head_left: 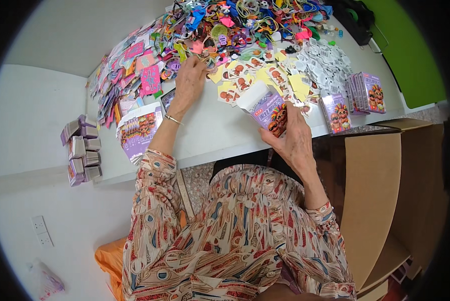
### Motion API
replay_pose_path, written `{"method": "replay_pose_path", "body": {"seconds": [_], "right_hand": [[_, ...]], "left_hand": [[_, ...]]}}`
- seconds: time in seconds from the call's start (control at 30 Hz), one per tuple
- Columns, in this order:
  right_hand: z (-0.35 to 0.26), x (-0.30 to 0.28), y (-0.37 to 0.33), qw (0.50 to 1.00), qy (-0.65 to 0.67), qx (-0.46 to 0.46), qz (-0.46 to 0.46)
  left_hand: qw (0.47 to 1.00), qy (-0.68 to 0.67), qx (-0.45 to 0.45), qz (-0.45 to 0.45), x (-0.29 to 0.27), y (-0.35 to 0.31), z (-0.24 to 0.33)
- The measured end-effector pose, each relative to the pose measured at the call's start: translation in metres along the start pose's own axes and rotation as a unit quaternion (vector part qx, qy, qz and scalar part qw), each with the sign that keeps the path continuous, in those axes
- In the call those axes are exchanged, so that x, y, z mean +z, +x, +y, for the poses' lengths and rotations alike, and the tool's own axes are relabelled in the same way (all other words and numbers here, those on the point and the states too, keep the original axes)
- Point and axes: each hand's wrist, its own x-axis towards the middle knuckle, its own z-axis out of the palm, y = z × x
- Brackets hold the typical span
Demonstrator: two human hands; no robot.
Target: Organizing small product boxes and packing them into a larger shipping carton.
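In my right hand (296,136) is a small purple carton (269,111) with cartoon figures on its front. It is tilted, and its white top flap stands up on the far left side. My left hand (187,83) reaches to the near edge of a heap of small colourful trinkets and loops (225,37). Its fingers are curled together there, and what they pinch, if anything, is hidden. Right of those fingers lie cream-yellow and white picture cards (242,81). A stack of flat purple cartons (139,129) lies beside my left forearm.
Pink and pastel cards (130,70) spread across the left of the white table (210,138). White printed slips (325,65) pile up at right, behind standing purple cartons (369,94). More cartons (82,145) are stacked at the left edge. A large cardboard box (368,200) stands at my right.
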Motion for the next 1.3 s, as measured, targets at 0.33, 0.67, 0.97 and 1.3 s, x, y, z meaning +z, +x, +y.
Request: {"method": "replay_pose_path", "body": {"seconds": [0.33, 0.67, 0.97, 1.3], "right_hand": [[-0.001, 0.004, 0.003, 1.0, 0.013, 0.01, -0.026], [0.0, 0.004, 0.007, 0.999, -0.021, 0.026, -0.041], [-0.002, 0.004, 0.004, 0.999, -0.017, 0.005, -0.028], [0.0, 0.004, 0.002, 1.0, -0.011, 0.002, -0.025]], "left_hand": [[0.856, -0.467, -0.215, 0.051, -0.068, 0.037, 0.003], [0.8, -0.56, -0.171, -0.13, -0.098, 0.036, 0.086], [0.823, -0.489, -0.143, -0.249, -0.077, 0.021, 0.11], [0.984, -0.157, 0.057, -0.064, -0.06, 0.014, 0.147]]}}
